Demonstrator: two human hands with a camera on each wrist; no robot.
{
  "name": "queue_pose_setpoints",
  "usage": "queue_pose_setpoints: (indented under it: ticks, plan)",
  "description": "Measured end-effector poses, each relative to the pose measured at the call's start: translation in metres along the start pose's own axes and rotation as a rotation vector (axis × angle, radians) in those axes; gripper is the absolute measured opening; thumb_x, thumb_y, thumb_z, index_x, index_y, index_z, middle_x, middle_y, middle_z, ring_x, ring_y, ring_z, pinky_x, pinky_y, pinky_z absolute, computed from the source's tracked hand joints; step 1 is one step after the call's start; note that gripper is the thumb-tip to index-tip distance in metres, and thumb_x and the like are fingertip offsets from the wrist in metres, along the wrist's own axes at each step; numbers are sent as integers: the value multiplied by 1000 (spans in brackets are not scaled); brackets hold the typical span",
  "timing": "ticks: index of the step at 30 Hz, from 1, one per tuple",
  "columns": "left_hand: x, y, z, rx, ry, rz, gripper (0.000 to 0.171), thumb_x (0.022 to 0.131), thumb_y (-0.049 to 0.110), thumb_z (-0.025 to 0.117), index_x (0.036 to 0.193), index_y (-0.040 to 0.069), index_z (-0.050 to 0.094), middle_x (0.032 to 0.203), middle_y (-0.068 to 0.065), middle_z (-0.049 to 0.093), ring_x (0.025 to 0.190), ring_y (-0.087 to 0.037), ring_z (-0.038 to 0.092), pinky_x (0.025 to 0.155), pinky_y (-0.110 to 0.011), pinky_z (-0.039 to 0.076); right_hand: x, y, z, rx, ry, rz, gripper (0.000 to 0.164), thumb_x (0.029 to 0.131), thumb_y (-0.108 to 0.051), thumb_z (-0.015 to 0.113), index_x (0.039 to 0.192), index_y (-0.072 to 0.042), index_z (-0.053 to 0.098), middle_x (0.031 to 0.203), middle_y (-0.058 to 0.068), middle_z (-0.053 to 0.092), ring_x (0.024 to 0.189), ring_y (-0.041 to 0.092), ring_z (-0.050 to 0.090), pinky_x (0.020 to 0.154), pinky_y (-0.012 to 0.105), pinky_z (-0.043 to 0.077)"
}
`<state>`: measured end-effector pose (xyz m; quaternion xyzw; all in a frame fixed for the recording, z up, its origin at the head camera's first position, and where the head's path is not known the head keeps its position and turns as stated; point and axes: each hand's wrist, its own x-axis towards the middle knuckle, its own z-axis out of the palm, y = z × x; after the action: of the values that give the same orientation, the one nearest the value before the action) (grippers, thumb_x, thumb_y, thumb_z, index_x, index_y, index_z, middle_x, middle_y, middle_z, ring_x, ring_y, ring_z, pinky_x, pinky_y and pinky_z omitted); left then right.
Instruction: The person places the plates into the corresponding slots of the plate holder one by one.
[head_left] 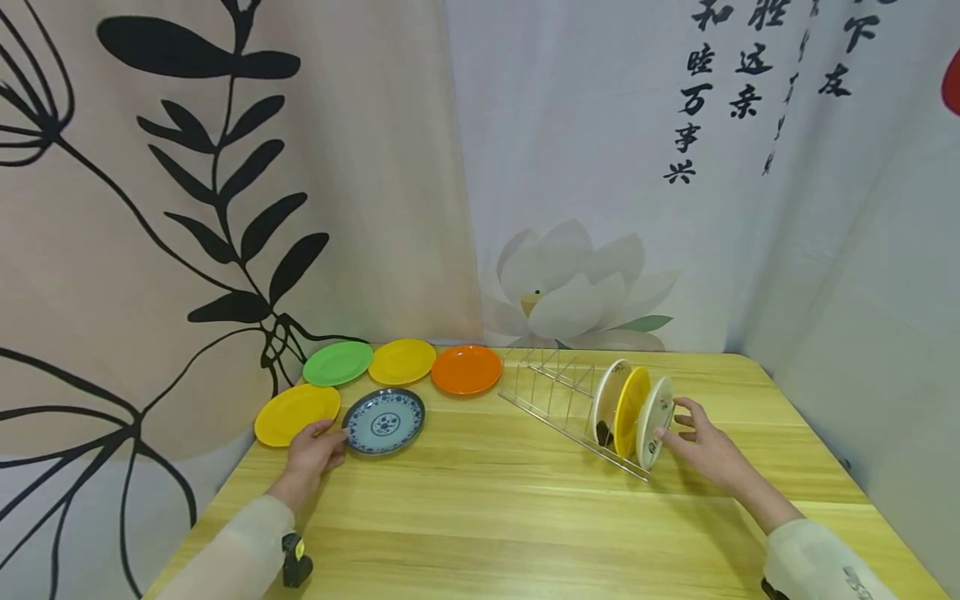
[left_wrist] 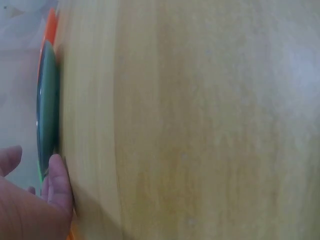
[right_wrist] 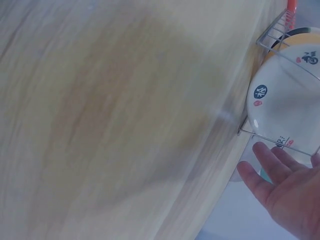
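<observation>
A light blue plate with a dark rim and floral pattern (head_left: 385, 422) lies on the table at centre left. My left hand (head_left: 317, 450) has its fingertips right at that plate's left edge; in the left wrist view the thumb stands apart from the plate (left_wrist: 48, 105). On the right, a wire dish rack (head_left: 551, 406) holds three plates on edge: a white one with a dark mark (head_left: 606, 398), a yellow one (head_left: 632, 411) and a white one with printed characters (head_left: 655, 423). Beside this last plate is my right hand (head_left: 701, 442), fingers spread and thumb near its face.
Behind the blue plate lie a green plate (head_left: 338, 363), a yellow plate (head_left: 402, 362) and an orange plate (head_left: 467, 370). Another yellow plate (head_left: 296, 414) is just left of it, close to the left hand. Printed curtains (head_left: 390, 183) hang along the wooden table's (head_left: 480, 517) back edge.
</observation>
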<state>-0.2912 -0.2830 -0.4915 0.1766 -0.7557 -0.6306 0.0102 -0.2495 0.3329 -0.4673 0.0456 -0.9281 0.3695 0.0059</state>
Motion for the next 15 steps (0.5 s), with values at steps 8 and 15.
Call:
queue_pose_setpoints:
  ticks: [8, 15]
  plan:
    - [7, -5, 2, -12, -10, -23, 67, 97, 15, 63, 150, -6, 28, 114, -17, 54, 89, -17, 58, 75, -25, 58, -1, -2, -1, 8, -7, -3, 81, 99, -53, 52, 154, -5, 15, 145, 40, 35, 121, 54, 50, 92, 65, 46]
    - [8, -6, 8, 0, -16, -13, 63, 98, 14, 61, 150, -6, 30, 113, -17, 54, 87, -16, 58, 75, -26, 58, -2, -4, -2, 10, -15, 1, 81, 99, -52, 52, 154, -5, 15, 145, 41, 34, 121, 54, 50, 92, 65, 46]
